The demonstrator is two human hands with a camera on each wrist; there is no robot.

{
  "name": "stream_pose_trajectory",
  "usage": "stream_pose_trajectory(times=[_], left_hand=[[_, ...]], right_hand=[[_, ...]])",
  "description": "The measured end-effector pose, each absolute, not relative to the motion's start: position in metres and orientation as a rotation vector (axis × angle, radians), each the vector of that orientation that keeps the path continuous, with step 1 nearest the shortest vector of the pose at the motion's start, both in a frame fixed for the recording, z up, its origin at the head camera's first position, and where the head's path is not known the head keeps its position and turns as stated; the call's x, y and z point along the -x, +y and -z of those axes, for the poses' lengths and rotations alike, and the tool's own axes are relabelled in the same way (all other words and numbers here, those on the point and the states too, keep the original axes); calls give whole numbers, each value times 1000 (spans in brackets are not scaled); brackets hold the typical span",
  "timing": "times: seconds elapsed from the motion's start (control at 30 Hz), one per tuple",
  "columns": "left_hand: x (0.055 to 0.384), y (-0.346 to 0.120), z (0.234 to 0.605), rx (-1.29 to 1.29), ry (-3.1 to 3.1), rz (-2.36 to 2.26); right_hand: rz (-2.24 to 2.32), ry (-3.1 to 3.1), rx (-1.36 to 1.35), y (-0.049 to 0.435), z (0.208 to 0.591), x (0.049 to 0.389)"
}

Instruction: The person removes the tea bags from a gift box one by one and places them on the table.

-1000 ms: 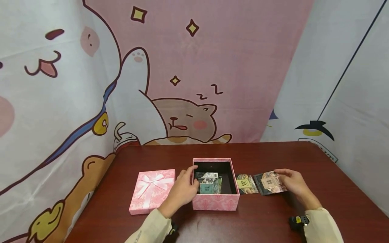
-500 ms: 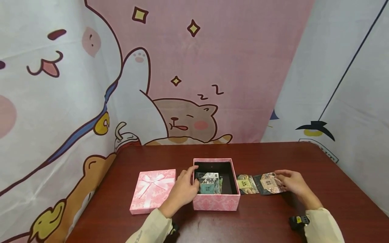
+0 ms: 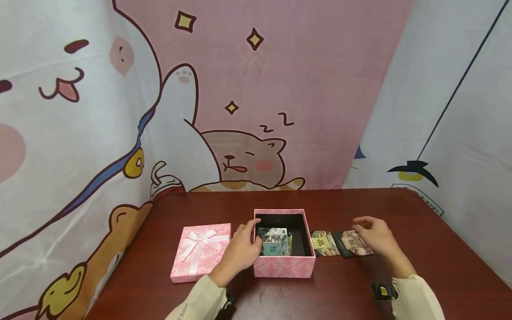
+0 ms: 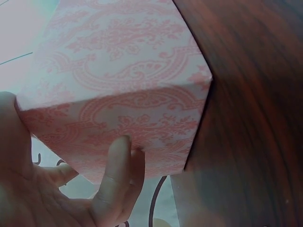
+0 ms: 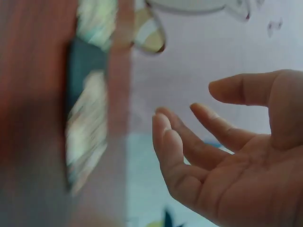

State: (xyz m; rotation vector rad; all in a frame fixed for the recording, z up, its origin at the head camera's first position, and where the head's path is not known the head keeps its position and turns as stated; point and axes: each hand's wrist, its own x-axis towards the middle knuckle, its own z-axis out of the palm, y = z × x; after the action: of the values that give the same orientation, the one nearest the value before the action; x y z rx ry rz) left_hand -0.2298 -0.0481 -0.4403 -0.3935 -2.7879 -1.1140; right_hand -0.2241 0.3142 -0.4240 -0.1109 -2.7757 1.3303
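Observation:
My left hand [image 3: 242, 246] holds the left wall of an uncovered pink patterned box [image 3: 285, 266], its index finger and thumb at the rim. In the left wrist view, other fingers [image 4: 118, 175] lie against the outside of that box. Inside it, several flat printed packets [image 3: 273, 246] stand at the left of the black interior. Over the table, my right hand [image 3: 376, 235] is raised with loosely bent fingers and nothing between them. Just below and left of it lies a dark packet with a floral print [image 3: 354, 243], beside a yellow-green packet [image 3: 325, 243].
A pink lid [image 3: 202, 252] with a ribbon bow lies left of the box on the dark red-brown table [image 3: 340, 293]. Behind the table hangs a cloth backdrop [image 3: 320, 89] with cartoon animals.
My right hand has let go of the dark packet, rising and shifting slightly left off it. The packet stays on the table. My left hand has not moved from the box.

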Motion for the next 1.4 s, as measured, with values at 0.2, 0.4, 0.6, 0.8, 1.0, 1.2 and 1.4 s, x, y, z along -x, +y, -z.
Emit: stream_pose_trajectory(times=[0.2, 0.4, 0.6, 0.8, 1.0, 1.2, 1.4], left_hand=[[229, -50, 439, 381, -2798, 1120], [229, -49, 439, 381, -2801, 1134], [229, -49, 440, 390, -2789, 1118], [230, -50, 441, 384, -2773, 1122], [230, -49, 440, 394, -2760, 1110], [231, -49, 439, 385, -2768, 1118], [233, -49, 442, 400, -2755, 1117]], right_hand=[[-1282, -2797, -27, 270, 394, 222], [-1321, -2755, -89, 236, 383, 222], [-1272, -2710, -124, 205, 373, 217], [-1294, -2738, -203, 171, 368, 216], [-1271, -2848, -208, 146, 382, 221], [-1223, -2949, -223, 133, 399, 229], [-1147, -3030, -183, 130, 414, 237]])
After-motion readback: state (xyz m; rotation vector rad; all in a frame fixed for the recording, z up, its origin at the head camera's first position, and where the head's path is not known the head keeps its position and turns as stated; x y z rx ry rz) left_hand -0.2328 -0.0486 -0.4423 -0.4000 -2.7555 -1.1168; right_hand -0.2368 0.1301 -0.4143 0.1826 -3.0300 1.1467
